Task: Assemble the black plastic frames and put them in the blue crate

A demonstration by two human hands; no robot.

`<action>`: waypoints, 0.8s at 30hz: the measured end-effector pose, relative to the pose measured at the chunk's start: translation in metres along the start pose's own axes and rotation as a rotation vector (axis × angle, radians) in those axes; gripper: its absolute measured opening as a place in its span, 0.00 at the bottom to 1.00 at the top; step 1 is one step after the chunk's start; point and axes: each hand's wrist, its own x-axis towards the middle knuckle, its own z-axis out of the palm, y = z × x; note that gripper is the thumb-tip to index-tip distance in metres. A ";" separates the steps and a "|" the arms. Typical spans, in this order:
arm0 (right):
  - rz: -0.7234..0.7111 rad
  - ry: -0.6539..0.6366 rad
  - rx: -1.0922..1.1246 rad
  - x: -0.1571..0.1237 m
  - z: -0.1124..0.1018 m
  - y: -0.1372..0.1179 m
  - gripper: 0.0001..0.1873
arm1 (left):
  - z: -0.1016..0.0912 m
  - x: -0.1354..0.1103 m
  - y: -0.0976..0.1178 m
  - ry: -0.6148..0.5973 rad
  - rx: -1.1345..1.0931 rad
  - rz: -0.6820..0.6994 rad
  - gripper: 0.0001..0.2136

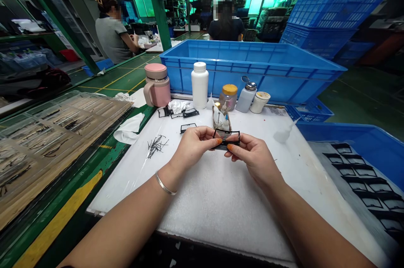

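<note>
Between my two hands is a small black rectangular frame (pixel 227 142), held up over the white work board (pixel 217 200). My left hand (pixel 200 141) pinches its left end between thumb and fingers. At the opposite end, my right hand (pixel 248 148) grips it the same way. Both thumbs press on the lower bar. A heap of thin black strips (pixel 156 146) lies left of my left hand. Behind it are more black frames (pixel 188 127) beside a crumpled white tissue (pixel 177 106). A small box of bottles (pixel 221 120) stands just beyond my hands.
A pink mug (pixel 157 86), a white bottle (pixel 200 87), a yellow-lidded jar (pixel 229 94), a grey pump bottle (pixel 246 97) and a white tub (pixel 260 102) line the back before a blue crate (pixel 252 66). Rows of black frames (pixel 360 173) lie right. Two people sit beyond.
</note>
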 end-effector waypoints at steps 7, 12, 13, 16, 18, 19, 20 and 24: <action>-0.009 0.030 0.001 0.000 0.001 0.002 0.10 | 0.002 0.000 -0.001 -0.011 -0.008 0.009 0.09; -0.012 0.042 0.002 0.000 0.002 0.000 0.09 | 0.003 -0.001 -0.002 -0.004 0.011 0.020 0.09; -0.014 0.042 0.000 0.000 0.002 0.000 0.09 | 0.003 -0.001 -0.002 -0.002 0.017 0.024 0.09; -0.024 0.041 -0.002 0.000 0.002 -0.001 0.09 | 0.003 -0.002 -0.001 0.000 0.033 0.030 0.08; -0.028 0.042 0.001 0.000 0.001 0.000 0.09 | 0.003 -0.003 0.000 0.000 0.042 0.031 0.09; -0.029 0.042 0.002 0.000 0.002 0.000 0.09 | 0.003 -0.003 0.001 0.000 0.047 0.031 0.09; -0.031 0.042 0.004 0.000 0.002 0.000 0.09 | 0.003 -0.003 0.001 0.000 0.051 0.031 0.09; -0.042 0.042 0.010 0.000 0.002 0.002 0.09 | 0.004 -0.003 0.001 0.002 0.059 0.033 0.09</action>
